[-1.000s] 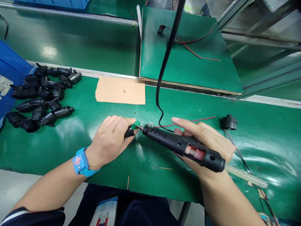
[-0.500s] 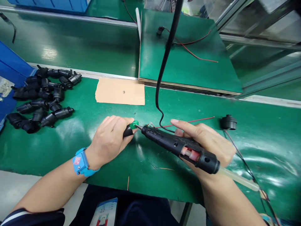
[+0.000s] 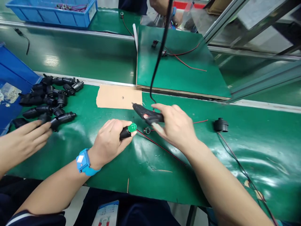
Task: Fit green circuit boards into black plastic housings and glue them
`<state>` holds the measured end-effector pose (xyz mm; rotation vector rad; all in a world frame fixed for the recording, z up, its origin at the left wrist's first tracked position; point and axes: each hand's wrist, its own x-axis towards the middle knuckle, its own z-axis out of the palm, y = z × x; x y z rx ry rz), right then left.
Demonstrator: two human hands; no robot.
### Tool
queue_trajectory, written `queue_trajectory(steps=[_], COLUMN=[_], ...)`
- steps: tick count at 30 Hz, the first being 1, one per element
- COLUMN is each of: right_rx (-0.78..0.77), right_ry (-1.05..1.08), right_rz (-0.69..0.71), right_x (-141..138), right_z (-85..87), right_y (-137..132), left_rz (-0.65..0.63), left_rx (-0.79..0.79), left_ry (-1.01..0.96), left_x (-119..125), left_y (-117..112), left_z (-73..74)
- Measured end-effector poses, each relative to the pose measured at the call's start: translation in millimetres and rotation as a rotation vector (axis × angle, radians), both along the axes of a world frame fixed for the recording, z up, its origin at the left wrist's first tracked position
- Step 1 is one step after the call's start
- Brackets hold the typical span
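My left hand (image 3: pixel 110 138), with a blue wrist strap (image 3: pixel 84 161), is closed round a short black cylindrical housing (image 3: pixel 125 133). A round green circuit board (image 3: pixel 132 127) shows at the housing's end, facing up and right. My right hand (image 3: pixel 177 124) grips a black soldering gun (image 3: pixel 148 114), whose pointed tip aims up-left over a tan cardboard piece (image 3: pixel 110 95), apart from the board. Below the gun lies a small round part (image 3: pixel 147 130) with wire. A red and black wire (image 3: pixel 162 147) runs from near the board across the green table.
Another person's hand (image 3: pixel 30 138) reaches to a pile of black plastic fittings (image 3: pixel 60 99) at left, beside a blue bin (image 3: pixel 14 75). A black cap (image 3: pixel 221 125) with wires sits right. Behind are a raised green board (image 3: pixel 183 78) and a blue crate (image 3: pixel 54 18). A black cord (image 3: pixel 161 50) hangs down.
The soldering gun has moved off the circuit board, up and away, and turned in my right hand. Another person's hand has come in at left. My left hand keeps its hold.
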<state>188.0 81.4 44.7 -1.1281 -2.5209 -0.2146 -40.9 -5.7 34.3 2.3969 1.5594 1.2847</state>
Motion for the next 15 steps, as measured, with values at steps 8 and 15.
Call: queue_trajectory(steps=[8, 15], right_rx=[-0.276, -1.058], right_ry=[0.030, 0.854], right_rz=[0.106, 0.282], right_x=[-36, -18], right_z=[-8.5, 12.2], right_y=[31, -60], left_rz=[-0.001, -0.033], left_rx=[0.031, 0.010], left_ry=[-0.127, -0.188], left_x=[6, 12], left_y=[-5, -10], left_z=[5.7, 3.7])
